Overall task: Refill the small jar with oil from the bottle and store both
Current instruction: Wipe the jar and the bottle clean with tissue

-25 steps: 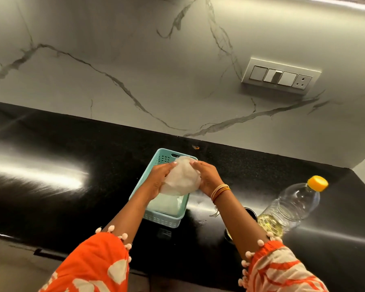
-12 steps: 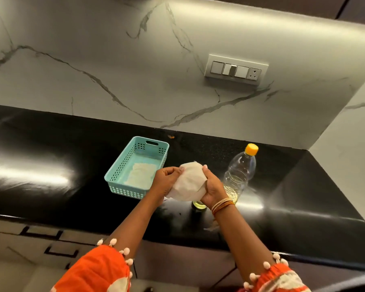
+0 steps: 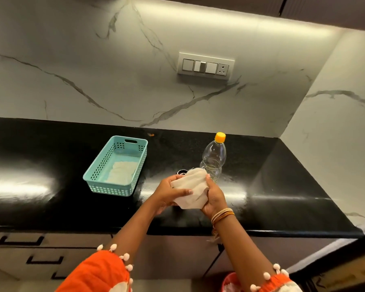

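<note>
Before bottle (image 3: 213, 159), hand-held cloth (image 3: 191, 189)

Your bottle (image 3: 213, 158) is clear plastic with a yellow cap, closed. It stands upright on the black tabletop (image 3: 282, 186), with a little yellowish oil at the bottom. Your small jar (image 3: 181, 172) is just beside it on the left; you see only its dark round top behind the cloth.

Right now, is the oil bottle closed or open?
Closed: the yellow cap sits on the upright oil bottle.
</note>
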